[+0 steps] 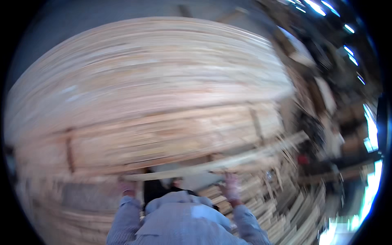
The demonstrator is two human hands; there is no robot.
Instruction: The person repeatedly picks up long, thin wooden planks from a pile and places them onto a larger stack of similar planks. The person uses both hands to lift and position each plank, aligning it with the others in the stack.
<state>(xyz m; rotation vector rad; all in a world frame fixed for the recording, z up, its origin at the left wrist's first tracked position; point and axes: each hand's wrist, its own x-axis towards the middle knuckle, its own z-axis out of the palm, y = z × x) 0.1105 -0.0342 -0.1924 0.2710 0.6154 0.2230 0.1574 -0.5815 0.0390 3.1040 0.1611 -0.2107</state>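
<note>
A long, pale wooden strip runs across in front of my body, tilted so that its right end lies farther away. My left hand, in a light pinkish glove, is closed on the strip's left end. Farther along, my right hand, gloved alike, grips the strip from its near side. Motion blur smears the fingers of both hands. Just beyond the strip lies a wide stack of pale boards, its near side facing me.
Many loose wooden strips lie scattered at my right. More wood lies at the lower left. Grey floor shows past the stack. Blurred clutter fills the far right, near bright openings.
</note>
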